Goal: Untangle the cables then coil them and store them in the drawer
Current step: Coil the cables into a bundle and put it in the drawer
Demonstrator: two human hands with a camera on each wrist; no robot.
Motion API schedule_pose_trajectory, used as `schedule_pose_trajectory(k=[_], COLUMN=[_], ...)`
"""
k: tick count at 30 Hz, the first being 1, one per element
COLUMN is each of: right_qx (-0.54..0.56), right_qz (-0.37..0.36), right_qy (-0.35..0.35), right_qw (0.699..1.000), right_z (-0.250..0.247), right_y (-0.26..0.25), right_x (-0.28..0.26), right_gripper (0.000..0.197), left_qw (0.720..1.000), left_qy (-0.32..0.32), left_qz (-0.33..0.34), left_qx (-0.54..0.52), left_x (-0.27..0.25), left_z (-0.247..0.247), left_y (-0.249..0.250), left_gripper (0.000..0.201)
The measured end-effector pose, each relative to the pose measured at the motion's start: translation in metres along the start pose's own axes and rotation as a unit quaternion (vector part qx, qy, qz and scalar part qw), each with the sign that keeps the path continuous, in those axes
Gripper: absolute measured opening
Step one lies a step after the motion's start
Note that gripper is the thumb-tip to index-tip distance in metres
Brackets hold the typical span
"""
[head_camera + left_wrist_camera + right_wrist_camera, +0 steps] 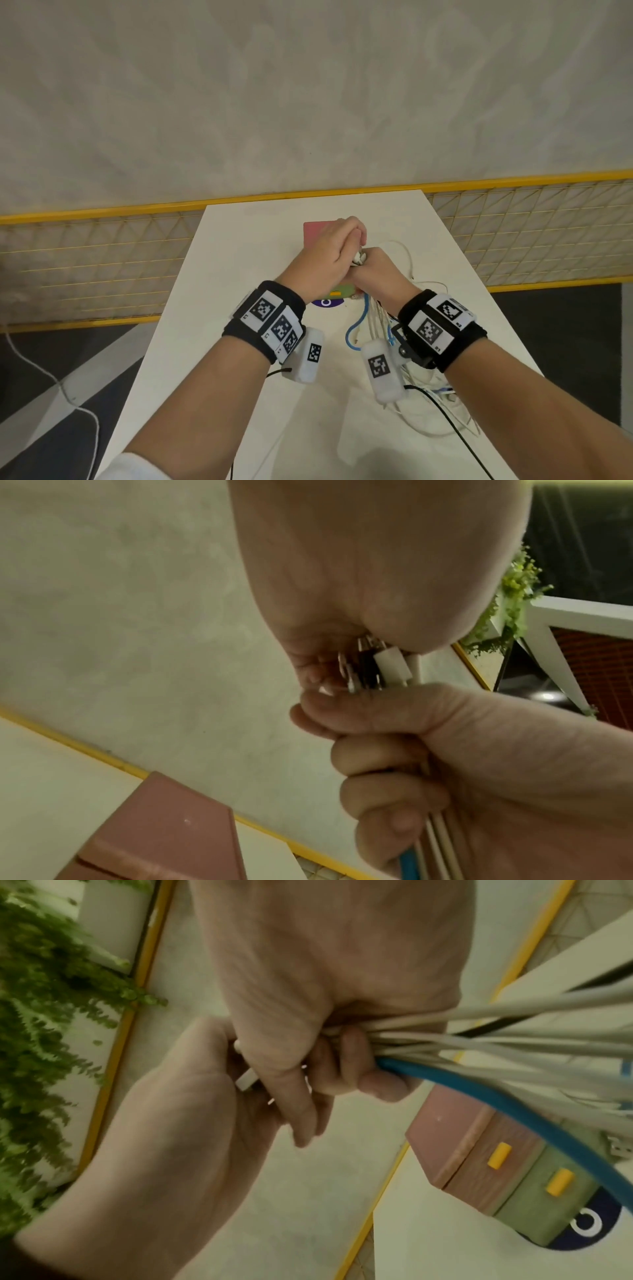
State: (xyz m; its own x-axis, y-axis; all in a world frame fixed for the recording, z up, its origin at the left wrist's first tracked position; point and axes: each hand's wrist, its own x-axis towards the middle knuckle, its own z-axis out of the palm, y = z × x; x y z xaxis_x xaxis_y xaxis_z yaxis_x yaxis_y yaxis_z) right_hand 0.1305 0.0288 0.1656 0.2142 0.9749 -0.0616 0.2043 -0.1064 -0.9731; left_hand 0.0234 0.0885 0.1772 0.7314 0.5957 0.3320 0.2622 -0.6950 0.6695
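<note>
A bundle of white cables (514, 1042) with one blue cable (514, 1110) runs through my right hand (356, 1066), which grips it in a fist above the table. My left hand (342, 669) meets it from the left and pinches the plug ends (383, 664) that stick out of the fist. In the head view both hands, left (346, 236) and right (371, 263), hover over a small drawer unit (317, 233). The cables (373, 318) and the blue cable (356, 325) hang down to a loose heap (428, 404) on the table. The drawer unit (496, 1164) has a pink and a green drawer, both closed.
The white table (239, 274) is narrow, with a yellow-framed wire mesh barrier (102, 260) behind it. A purple round sticker (327, 303) lies under the drawer unit. A white cord (34, 363) trails on the floor at left. Green plants (44, 988) hang beyond the barrier.
</note>
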Motion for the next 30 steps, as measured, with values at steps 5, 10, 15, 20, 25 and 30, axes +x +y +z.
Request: schedule_pose_trajectory(k=[5, 10, 15, 20, 25, 30], right_qx=[0.056, 0.048, 0.023, -0.016, -0.015, -0.057], right_qz=[-0.005, -0.020, -0.037, -0.047, -0.038, -0.074], right_qy=[0.002, 0.059, 0.093, 0.110, 0.120, 0.108], right_qw=[0.998, 0.997, 0.995, 0.993, 0.992, 0.990], right_z=[-0.001, 0.001, 0.006, 0.001, 0.001, 0.003], right_y=[0.003, 0.015, 0.021, 0.023, 0.023, 0.029], right_x=[-0.003, 0.003, 0.010, 0.014, 0.010, 0.009], right_gripper=[0.029, 0.030, 0.026, 0.019, 0.024, 0.014], left_qw=[1.000, 0.999, 0.998, 0.999, 0.990, 0.998], left_qy=[0.019, -0.033, -0.051, -0.042, -0.021, 0.033], left_qz=[-0.005, -0.031, -0.018, -0.028, -0.091, -0.004], left_qx=[-0.016, 0.015, 0.044, -0.013, -0.107, 0.044], left_x=[0.000, 0.003, 0.006, 0.000, -0.001, -0.001], left_z=[-0.001, -0.005, -0.009, 0.003, 0.008, 0.005], left_y=[0.002, 0.000, 0.003, 0.003, 0.005, 0.006], left_gripper=[0.018, 0.018, 0.012, 0.003, 0.004, 0.008])
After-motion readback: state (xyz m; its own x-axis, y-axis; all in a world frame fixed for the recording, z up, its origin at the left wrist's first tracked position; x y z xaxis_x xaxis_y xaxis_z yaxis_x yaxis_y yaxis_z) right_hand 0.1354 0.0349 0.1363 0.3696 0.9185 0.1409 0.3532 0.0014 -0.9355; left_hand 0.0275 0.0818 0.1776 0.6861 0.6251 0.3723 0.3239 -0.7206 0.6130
